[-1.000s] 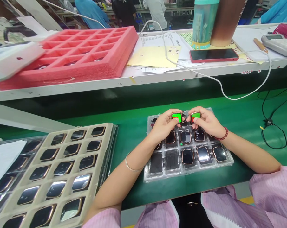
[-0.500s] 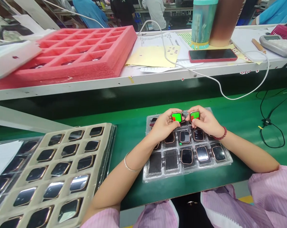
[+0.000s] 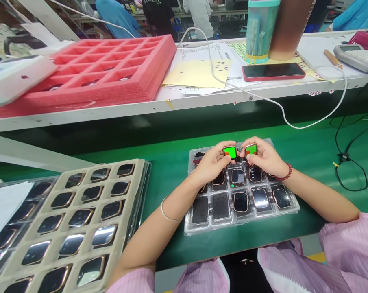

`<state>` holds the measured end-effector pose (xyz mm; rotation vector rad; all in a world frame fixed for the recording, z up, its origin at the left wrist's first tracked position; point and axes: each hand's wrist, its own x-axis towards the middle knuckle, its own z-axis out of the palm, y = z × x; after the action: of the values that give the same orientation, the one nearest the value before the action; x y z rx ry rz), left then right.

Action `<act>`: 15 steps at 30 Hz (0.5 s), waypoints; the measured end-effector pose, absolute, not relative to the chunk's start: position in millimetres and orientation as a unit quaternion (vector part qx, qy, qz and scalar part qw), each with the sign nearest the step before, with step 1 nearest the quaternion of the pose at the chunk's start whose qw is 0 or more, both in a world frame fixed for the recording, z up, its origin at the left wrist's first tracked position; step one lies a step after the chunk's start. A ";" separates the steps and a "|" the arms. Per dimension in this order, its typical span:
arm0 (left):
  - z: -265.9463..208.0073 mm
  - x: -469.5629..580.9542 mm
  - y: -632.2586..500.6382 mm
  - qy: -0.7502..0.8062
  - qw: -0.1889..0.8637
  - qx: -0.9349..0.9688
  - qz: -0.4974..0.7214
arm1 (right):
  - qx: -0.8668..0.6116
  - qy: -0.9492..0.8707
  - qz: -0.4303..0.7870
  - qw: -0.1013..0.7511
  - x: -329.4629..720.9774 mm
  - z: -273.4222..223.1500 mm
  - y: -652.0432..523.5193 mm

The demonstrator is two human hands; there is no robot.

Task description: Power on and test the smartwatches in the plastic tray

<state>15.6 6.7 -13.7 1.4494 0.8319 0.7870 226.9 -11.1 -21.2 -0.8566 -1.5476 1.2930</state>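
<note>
My left hand (image 3: 216,161) grips a smartwatch (image 3: 230,152) without a strap, its screen lit green with a red patch at the lower left. A second lit smartwatch (image 3: 251,150), green and red as well, is held in my right hand (image 3: 263,156), the thumb over its lower edge. Both hands are over the far part of a clear plastic tray (image 3: 202,229), which holds several more watch cases with mostly dark screens. Two pockets at its near left hold no watch. My fingers hide part of the far row.
To the left lies a beige foam tray (image 3: 109,250) full of watch cases, beside another tray partly under white paper (image 3: 7,207). The shelf carries a pink foam tray (image 3: 147,81), a phone (image 3: 273,72), a calculator (image 3: 356,56) and a teal cup (image 3: 261,34). A white cable (image 3: 296,126) droops over its edge.
My left hand has shifted slightly to the right with its smartwatch, nearer the other one. Both screens remain green and red. The whole view has moved slightly.
</note>
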 end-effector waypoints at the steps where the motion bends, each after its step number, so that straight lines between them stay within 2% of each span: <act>1: -13.1 15.5 6.7 0.361 0.603 0.625 0.339 | -0.357 -0.626 0.522 0.456 227.2 -21.0 -11.2; 15: -11.1 17.1 5.8 0.366 0.611 0.599 0.367 | -0.339 -0.626 0.532 0.458 228.7 -25.0 -10.1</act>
<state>17.1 5.8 -11.1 1.3823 0.8438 0.8473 228.7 -10.1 -25.0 -0.8363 -1.5424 1.3108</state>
